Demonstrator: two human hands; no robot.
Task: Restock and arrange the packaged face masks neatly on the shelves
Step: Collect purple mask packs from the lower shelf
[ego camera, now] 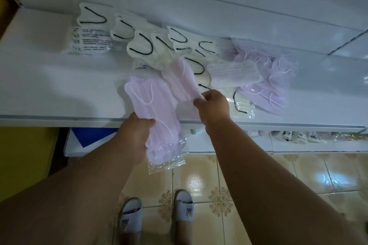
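A lilac pack [157, 125] hangs over the shelf [59, 85] edge, the left hand [135, 133] gripping its left side, thumb on top. The right hand [213, 105] pinches the near end of a pink pack [179, 79] lying on the shelf. White packs [143, 45] crowd behind; a lilac pile [264, 85] sits right. Bare shelf lies left.

Two hands: left [137, 131], right [214, 105]. Each grips one lilac mask pack: left pack [153, 109], right pack [180, 79]. A lilac heap [266, 85] lies on the one white shelf [49, 85] (overlap hides its count). Cream packs [92, 18], roughly eight, overlap too. One label-side-up pack [234, 72]. Two slippers [129, 217].
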